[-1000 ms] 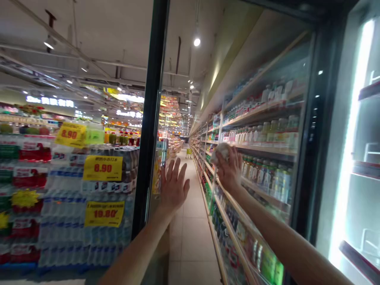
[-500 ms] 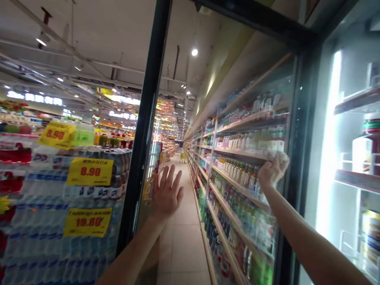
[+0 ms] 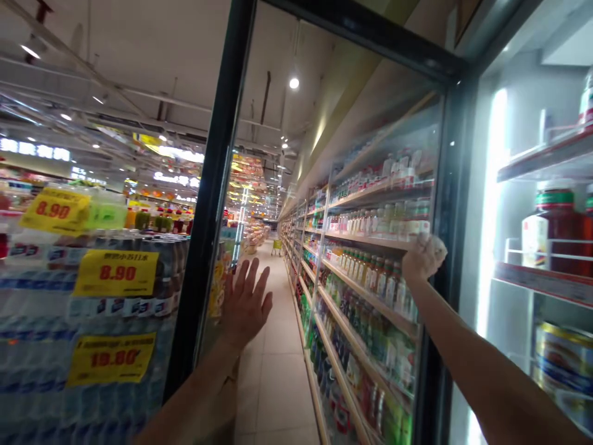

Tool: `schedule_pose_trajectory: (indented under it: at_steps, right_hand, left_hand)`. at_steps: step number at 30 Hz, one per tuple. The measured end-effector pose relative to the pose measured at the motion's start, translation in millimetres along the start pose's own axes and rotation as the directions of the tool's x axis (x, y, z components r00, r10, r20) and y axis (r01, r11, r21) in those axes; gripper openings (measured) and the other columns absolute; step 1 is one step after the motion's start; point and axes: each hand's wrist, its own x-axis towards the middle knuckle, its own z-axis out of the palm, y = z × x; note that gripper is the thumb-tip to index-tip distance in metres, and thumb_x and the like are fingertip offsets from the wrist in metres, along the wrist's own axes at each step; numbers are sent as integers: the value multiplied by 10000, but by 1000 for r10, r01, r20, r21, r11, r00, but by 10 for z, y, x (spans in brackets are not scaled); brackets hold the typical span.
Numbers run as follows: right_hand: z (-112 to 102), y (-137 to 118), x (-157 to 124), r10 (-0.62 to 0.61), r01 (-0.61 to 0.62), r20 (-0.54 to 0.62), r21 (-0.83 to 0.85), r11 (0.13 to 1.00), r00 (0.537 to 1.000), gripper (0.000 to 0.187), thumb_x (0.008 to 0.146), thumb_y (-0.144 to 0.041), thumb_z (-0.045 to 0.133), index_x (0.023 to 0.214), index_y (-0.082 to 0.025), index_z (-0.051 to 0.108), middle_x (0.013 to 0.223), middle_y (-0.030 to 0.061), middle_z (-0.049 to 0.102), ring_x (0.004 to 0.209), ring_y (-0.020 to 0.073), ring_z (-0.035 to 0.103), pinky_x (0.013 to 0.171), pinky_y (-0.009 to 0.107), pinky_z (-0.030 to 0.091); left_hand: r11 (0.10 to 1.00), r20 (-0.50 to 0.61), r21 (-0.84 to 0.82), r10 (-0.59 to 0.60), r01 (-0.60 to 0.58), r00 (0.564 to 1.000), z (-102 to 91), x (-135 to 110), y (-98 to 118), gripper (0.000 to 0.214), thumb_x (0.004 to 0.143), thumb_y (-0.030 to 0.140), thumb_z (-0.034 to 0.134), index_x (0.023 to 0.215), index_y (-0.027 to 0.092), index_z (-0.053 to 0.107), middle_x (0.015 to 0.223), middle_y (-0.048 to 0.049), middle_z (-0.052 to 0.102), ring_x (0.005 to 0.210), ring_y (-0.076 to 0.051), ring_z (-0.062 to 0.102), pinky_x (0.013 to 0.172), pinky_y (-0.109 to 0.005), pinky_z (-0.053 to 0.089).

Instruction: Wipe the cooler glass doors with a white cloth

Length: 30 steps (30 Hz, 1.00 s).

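Observation:
An open glass cooler door (image 3: 352, 154) with a black frame stands in front of me. My left hand (image 3: 245, 304) lies flat on the glass near the door's left edge, fingers spread. My right hand (image 3: 420, 258) is closed round a crumpled whitish cloth (image 3: 434, 246) and presses it on the glass near the door's right edge, at mid height. Through the glass I see an aisle and long shelves of bottled drinks.
To the right is the lit cooler interior (image 3: 542, 247) with shelves holding a red-liquid bottle (image 3: 553, 222) and tins. On the left stand stacked packs of bottled water (image 3: 92, 346) with yellow price signs (image 3: 115, 272). A tiled aisle (image 3: 273, 371) runs away ahead.
My right hand has swept the cloth across the glass from the middle to the door's right edge. My left hand stays flat on the glass. My view has turned right.

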Motion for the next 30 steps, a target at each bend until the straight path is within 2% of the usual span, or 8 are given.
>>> schedule_pose_trajectory:
  at_steps: [4,9,14,20,22,25,27,30]
  right_hand:
    - [161,-566,-352,-109,110,70,-10,994,992,466,813,-219,376,1245,-175,543,1444,134,313,1332,317,277,1050,536,269]
    - [177,-1195,-872,-650,627,385,204,752,655,402,787,-256,531,1185,-277,586,1459,18,327,1376,256,224,1090,508,207]
    - [201,-615,-224,-286,282,70,62,957,956,490,879,-304,349,1230,-17,533,1416,209,338,1340,332,282,1015,534,247]
    - [307,-802,-237,-270,269,1,53,962,963,682,914,-455,137,1095,5,607,1376,186,403,1350,335,215,1006,539,213]
    - [281,-1133,-670,-454,437,198,127,891,869,503,911,-394,321,1218,-65,545,1425,134,358,1369,303,199,1039,539,181]
    - [210,-1363,-1190,-730,625,440,383,680,523,408,867,-335,471,1247,-195,523,1462,24,333,1387,256,181,1076,573,134]
    - [170,-1260,-1213,-777,634,458,459,622,431,389,850,-344,509,1228,-258,540,1469,-9,328,1389,231,190,1103,556,105]
    - [181,-938,-813,-613,541,328,289,790,719,462,889,-429,403,1242,-166,542,1462,94,323,1376,272,196,1082,559,102]
  left_hand:
    - [1000,16,-6,-5,5,1000,10,-17,-10,638,853,258,490,1433,246,224,1490,-78,255,1393,-239,171,1146,-490,102]
    - [995,127,-77,-51,61,991,23,-20,-36,555,867,322,462,1396,230,321,1497,-82,247,1399,-252,146,1146,-508,68]
    - [989,242,-96,-90,116,966,38,18,-31,517,902,389,388,1372,177,352,1514,-57,207,1408,-215,55,1147,-486,-4]
    - [988,304,-94,-90,124,948,8,61,-11,581,934,455,312,1362,62,327,1527,-82,106,1396,-244,-25,1120,-472,-63]
    - [989,329,-102,-68,107,942,-8,68,-23,633,950,466,209,1350,-18,293,1519,-125,102,1382,-297,-28,1088,-520,-52]
    - [976,323,-169,-74,134,944,9,75,-75,649,926,521,269,1372,49,279,1529,-80,101,1396,-282,-22,1097,-547,-47]
    - [946,312,-259,-111,197,943,56,77,-126,646,864,565,412,1381,193,309,1530,1,123,1413,-225,-4,1133,-523,-68]
    - [875,317,-377,-185,303,930,157,65,-207,677,778,627,500,1342,278,365,1511,64,190,1419,-191,16,1146,-505,-127]
